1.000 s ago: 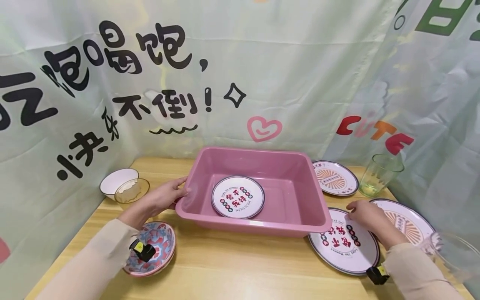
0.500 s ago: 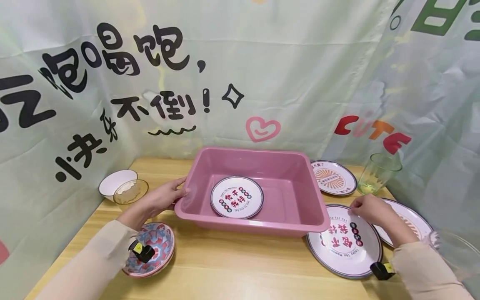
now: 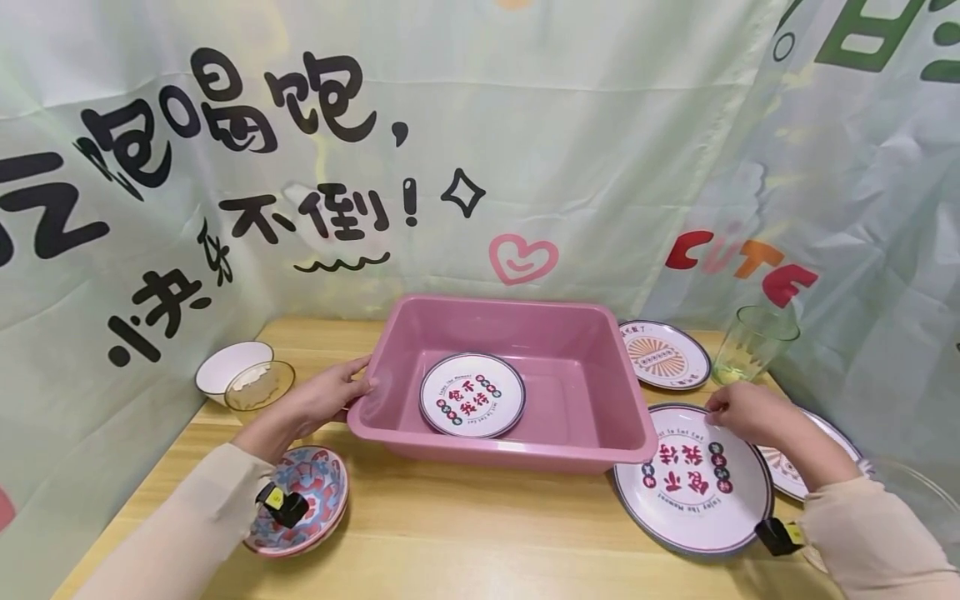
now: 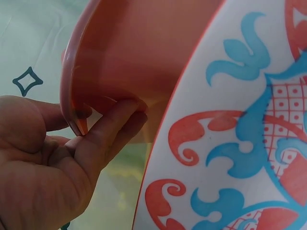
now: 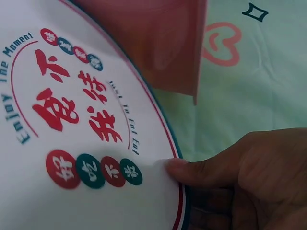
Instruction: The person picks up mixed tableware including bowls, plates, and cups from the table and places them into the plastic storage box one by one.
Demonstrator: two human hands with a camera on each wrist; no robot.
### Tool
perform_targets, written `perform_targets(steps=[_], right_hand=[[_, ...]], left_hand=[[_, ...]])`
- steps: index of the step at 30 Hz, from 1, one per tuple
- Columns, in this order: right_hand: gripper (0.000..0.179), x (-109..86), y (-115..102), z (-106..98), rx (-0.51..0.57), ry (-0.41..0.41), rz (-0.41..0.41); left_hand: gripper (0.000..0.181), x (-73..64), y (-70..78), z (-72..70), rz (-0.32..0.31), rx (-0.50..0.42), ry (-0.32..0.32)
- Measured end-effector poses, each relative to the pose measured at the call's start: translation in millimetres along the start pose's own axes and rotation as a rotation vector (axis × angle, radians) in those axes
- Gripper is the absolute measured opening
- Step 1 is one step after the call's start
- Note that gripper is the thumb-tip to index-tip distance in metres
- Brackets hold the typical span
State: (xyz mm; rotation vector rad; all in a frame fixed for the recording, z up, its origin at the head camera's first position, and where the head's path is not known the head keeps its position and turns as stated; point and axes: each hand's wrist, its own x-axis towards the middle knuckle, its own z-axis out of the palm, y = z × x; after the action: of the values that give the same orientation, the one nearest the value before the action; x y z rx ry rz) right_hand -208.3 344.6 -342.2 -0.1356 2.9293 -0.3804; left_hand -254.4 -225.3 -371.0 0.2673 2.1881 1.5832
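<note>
Your left hand (image 3: pixel 333 396) grips the pink tub (image 3: pixel 517 459) at its 9 o'clock side, with thumb and fingers squeezed together on the rim. Your right hand (image 3: pixel 757 414) pinches the big plate (image 3: pixel 693 481), which is at 4 o'clock from the tub's middle. Your thumb is on top of the plate's edge, and your other fingers are curled under it. A small plate (image 3: pixel 472 395) is inside the tub, toward 9 o'clock. A red and blue bowl (image 3: pixel 321 487) is at 8 o'clock from the tub.
</note>
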Motion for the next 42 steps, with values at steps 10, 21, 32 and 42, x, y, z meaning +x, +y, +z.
perform_targets(steps=[10,21,32,42], right_hand=[[0.018,-9.4,-6.9,-25.2,-0.027,0.004,-0.088],[0.015,-17.1,-13.6,-53.1,-0.121,0.095,-0.109],[0.021,-24.7,-17.5,-79.4,-0.174,0.160,-0.056],[0.029,-31.6,-16.6,-100.9,-0.220,0.244,-0.015]], left_hand=[[0.057,-1.1,1.5,-0.2,0.001,0.000,-0.001],[0.057,-0.4,1.5,0.7,-0.004,0.003,0.003],[0.057,-1.3,1.4,3.0,0.002,-0.038,-0.001],[0.061,-6.9,5.6,10.4,-0.007,-0.033,-0.012]])
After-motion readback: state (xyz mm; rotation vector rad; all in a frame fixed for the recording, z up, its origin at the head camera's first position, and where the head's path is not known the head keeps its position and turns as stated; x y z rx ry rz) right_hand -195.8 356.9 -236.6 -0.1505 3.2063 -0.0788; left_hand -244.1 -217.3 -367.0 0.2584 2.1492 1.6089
